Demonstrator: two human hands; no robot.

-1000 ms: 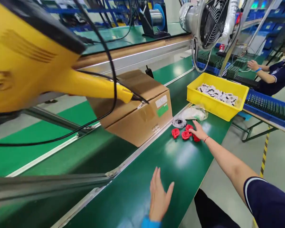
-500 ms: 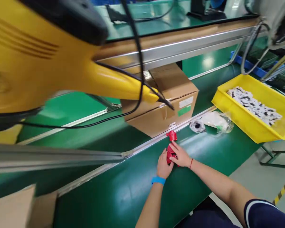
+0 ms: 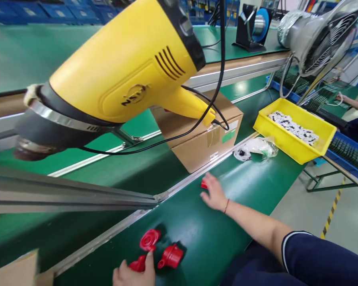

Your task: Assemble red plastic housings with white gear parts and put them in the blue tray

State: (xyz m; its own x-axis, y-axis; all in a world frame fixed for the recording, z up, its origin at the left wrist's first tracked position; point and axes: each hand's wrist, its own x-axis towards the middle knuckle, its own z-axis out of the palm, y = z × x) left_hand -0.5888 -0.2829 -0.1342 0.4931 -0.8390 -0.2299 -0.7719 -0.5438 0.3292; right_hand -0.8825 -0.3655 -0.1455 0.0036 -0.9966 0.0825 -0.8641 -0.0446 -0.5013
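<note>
Green bench, right hand fingers spread over red part by rail, left hand pinching red cap

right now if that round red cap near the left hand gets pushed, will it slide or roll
The red cap probably slides rather than rolls: it seems to rest on a broad round face on the green mat. It looks like light moulded plastic, likely stiff, so a nudge from the left hand should shift it easily. The glossy mat may let it skid.
</note>
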